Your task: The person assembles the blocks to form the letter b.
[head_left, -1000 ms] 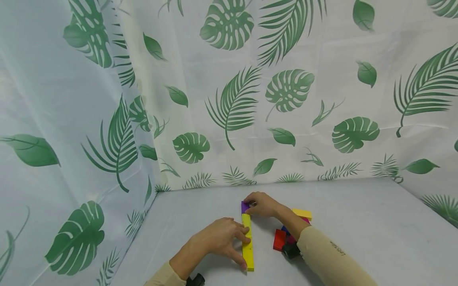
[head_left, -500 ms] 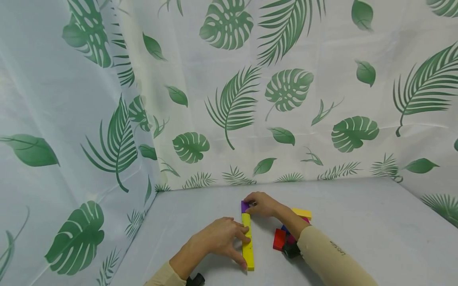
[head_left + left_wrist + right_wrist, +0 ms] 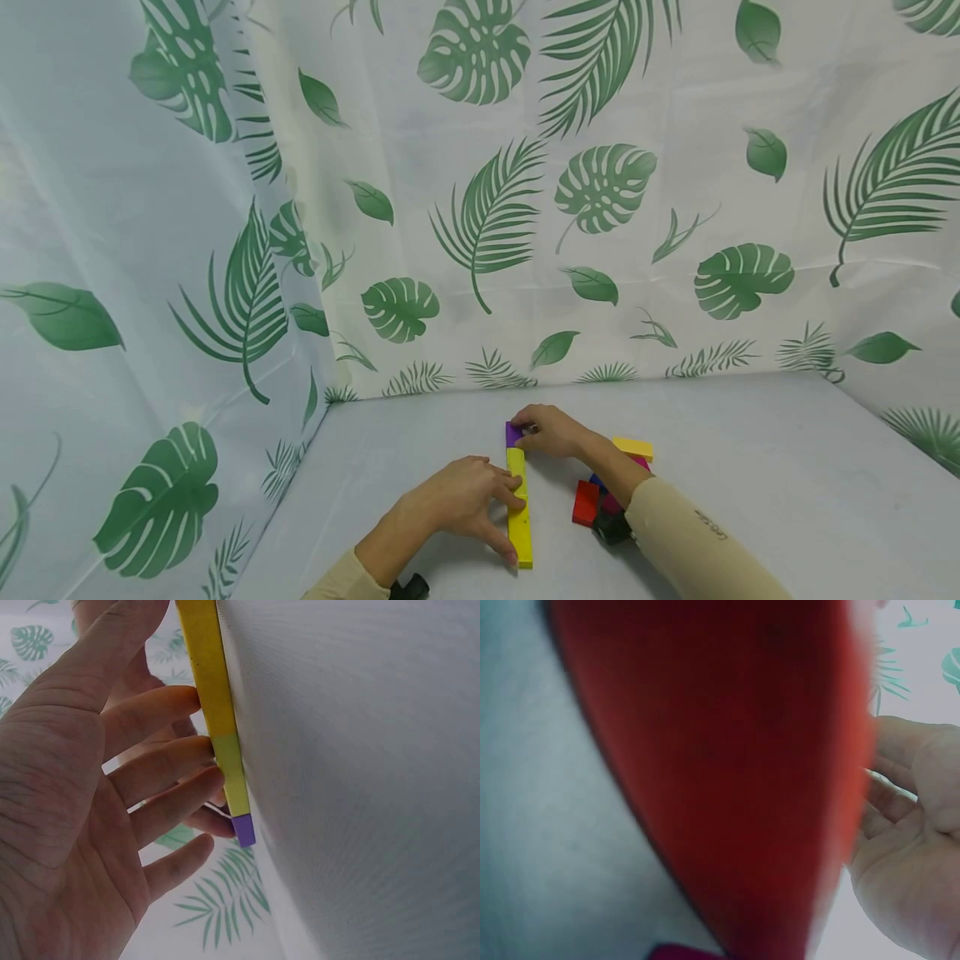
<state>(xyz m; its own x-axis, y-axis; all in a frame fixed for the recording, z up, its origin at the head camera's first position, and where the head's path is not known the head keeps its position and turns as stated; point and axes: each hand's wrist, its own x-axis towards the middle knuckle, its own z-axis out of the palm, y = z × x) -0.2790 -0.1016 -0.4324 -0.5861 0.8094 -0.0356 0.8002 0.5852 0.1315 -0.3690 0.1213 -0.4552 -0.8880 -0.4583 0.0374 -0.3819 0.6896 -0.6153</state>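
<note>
A row of blocks stands lengthwise in the middle of the table: a long yellow block (image 3: 519, 533) nearest, a lighter yellow block (image 3: 231, 776) beyond it and a small purple block (image 3: 512, 434) at the far end. My left hand (image 3: 467, 498) lies along the row's left side, its fairly straight fingers touching the yellow blocks and its thumb near the close end. At the far end my right hand (image 3: 553, 430) pinches the purple block between thumb and fingers. In the right wrist view that grip is hidden behind a close red block (image 3: 712, 750).
Under the right forearm lies a loose group of blocks, with a red block (image 3: 586, 502), a yellow-orange block (image 3: 634, 449) and blue and magenta ones partly hidden. A black wrist camera (image 3: 611, 527) hangs close by them. A leaf-patterned curtain (image 3: 517, 333) borders the table's back.
</note>
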